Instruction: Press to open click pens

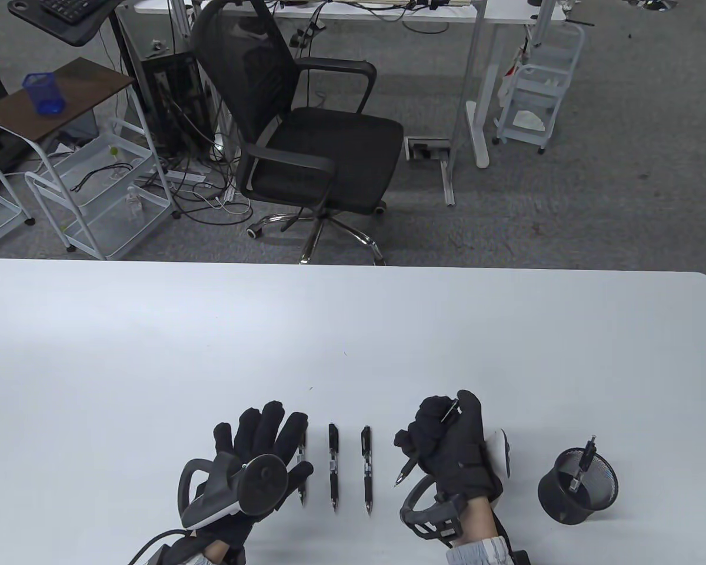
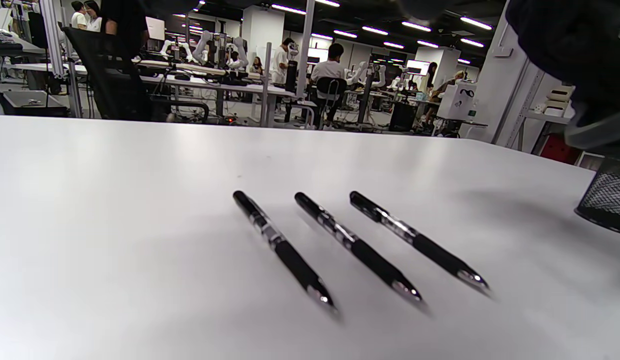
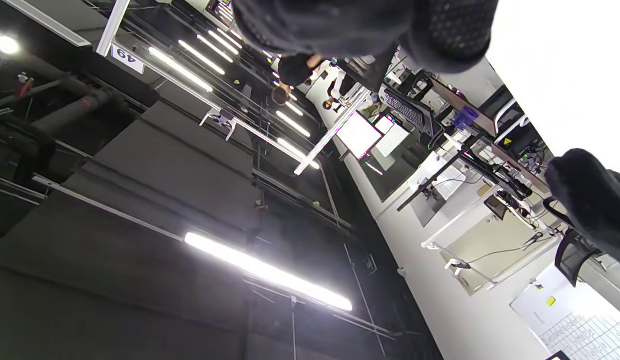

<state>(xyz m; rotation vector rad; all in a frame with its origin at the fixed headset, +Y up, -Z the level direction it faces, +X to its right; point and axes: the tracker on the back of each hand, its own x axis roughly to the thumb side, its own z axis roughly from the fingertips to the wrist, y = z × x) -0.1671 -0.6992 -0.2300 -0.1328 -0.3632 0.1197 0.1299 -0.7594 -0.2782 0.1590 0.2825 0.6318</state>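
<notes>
Table view is showing the right hand (image 1: 450, 450) gripping one pen (image 1: 407, 471), tip toward the person; a thumb slipping off the button could misfire. Left hand (image 1: 259, 453) is lying spread flat, crowding three pens (image 1: 333, 465), possibly rolling them.

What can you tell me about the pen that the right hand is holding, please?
The held pen is a slim black click pen, like the three lying on the table. The right hand grips its middle in a closed fist, lifted off the white table. It tilts: the clip end pokes out near the thumb, the tip points down toward the person.
</notes>
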